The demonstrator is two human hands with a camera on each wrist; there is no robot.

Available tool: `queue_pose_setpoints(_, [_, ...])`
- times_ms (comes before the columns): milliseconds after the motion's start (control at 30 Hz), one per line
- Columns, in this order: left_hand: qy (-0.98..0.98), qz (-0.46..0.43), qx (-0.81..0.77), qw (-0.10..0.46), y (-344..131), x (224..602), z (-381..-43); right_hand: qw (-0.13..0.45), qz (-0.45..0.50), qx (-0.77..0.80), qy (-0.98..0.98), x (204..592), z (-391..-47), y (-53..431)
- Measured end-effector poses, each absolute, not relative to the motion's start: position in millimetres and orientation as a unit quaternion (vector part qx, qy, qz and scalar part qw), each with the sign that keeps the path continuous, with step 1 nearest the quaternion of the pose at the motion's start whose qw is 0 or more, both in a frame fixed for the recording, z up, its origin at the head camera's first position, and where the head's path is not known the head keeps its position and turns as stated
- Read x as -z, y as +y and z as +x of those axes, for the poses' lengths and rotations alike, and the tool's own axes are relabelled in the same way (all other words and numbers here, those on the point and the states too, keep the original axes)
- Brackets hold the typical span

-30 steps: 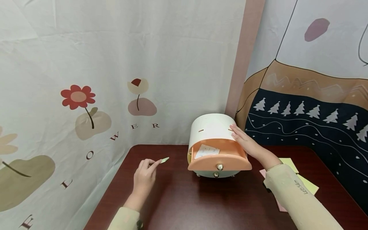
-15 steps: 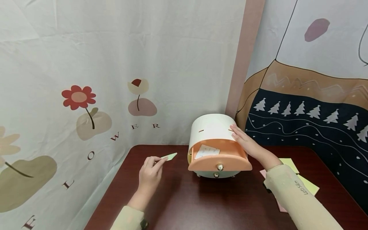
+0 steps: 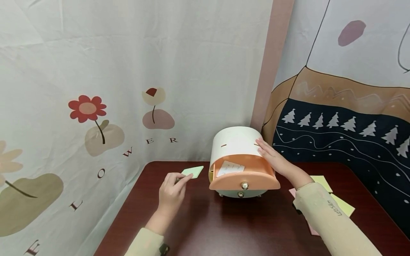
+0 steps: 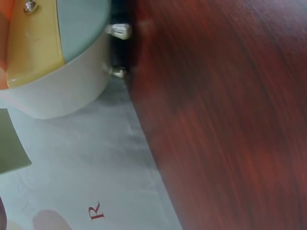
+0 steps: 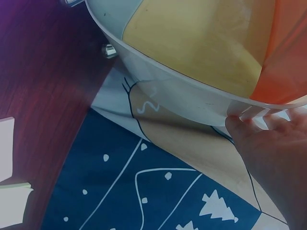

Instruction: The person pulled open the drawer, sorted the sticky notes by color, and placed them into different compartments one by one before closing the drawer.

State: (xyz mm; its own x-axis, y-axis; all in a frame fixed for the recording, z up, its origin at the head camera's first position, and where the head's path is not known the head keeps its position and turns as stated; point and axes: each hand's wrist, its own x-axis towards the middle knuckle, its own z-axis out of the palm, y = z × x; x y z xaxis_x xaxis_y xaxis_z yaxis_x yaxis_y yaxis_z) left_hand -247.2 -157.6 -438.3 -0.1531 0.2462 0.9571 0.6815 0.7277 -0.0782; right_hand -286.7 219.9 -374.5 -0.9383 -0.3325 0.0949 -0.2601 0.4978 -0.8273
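a: left hand [image 3: 171, 195]?
b: fingers clamped on one end of green sticky note [image 3: 196, 171], just left of mini drawer cabinet [image 3: 235, 140]. probably leaves most of it free.
a: orange drawer [image 3: 225, 182]?
b: open, white paper slip [image 3: 229, 168] inside.
a: right hand [image 3: 278, 161]?
b: fingers straight, resting on cabinet's right side, likely bracing it.

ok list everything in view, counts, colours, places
Table: one, brown, foreground
Drawer box: one, white, on table
Drawers: three, orange (open), yellow, grey, in box
Knobs: at least two, metallic, drawers
Paper: one or more, white, orange drawer
Green note: one, pale green, left of box
Yellow notes: two visible, yellow, table's right
Pink notes: count unclear, pink, beside yellow
Cloth: two prints, white and navy, behind
Sleeves: two, pale, both sides
Left hand: one, pinching green note
Right hand: one, touching box's right
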Motion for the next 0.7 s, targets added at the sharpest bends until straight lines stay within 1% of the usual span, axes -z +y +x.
queue_pose_setpoints(467, [-0.689,-0.366,0.216,0.587,-143,422,-239,0.037,-0.173,0.470,0.865,376,-287,219])
queue_pose_setpoints(700, [-0.680,-0.382,0.222,0.585,-133,414,-235,0.036,-0.175,0.475,0.862,376,-288,219])
